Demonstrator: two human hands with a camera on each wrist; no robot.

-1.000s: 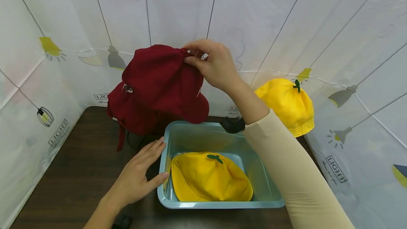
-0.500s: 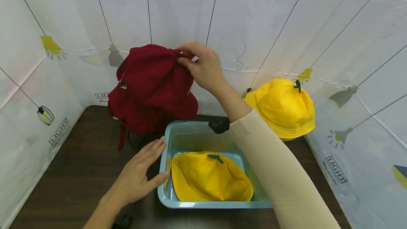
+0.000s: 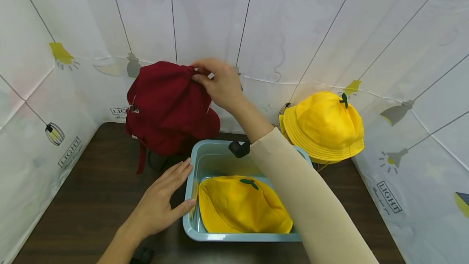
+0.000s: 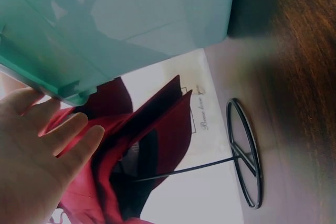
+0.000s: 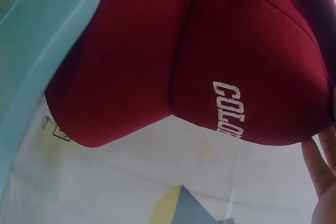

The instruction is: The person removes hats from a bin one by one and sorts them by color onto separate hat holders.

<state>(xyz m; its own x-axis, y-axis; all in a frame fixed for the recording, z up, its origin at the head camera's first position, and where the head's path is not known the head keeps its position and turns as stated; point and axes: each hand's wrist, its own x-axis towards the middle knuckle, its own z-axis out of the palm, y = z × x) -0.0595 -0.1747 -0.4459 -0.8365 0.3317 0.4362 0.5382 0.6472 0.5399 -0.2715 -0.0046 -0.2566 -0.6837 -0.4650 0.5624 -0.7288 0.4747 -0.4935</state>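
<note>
Your left hand (image 3: 159,201) touches the left rim of a pale blue basin (image 3: 238,237), fingers extended, and your right hand (image 3: 221,86) pinches the top of a dark red cap (image 3: 168,101) between thumb and fingers. Around the scene runs a white sheet (image 3: 205,19) printed with hanging lamps, and below it spreads your dark tabletop (image 3: 91,190). On it, the basin sits in the middle, nearest you. You have the red cap at the far left of the basin; your left wrist view shows two red brims (image 4: 176,132) close together. At the far right is a yellow hat (image 3: 326,121), and a second yellow hat (image 3: 245,209) lies inside the basin. Beneath the red cap is a thin black stand (image 4: 237,156). White letters (image 5: 229,108) mark the cap's front.
</note>
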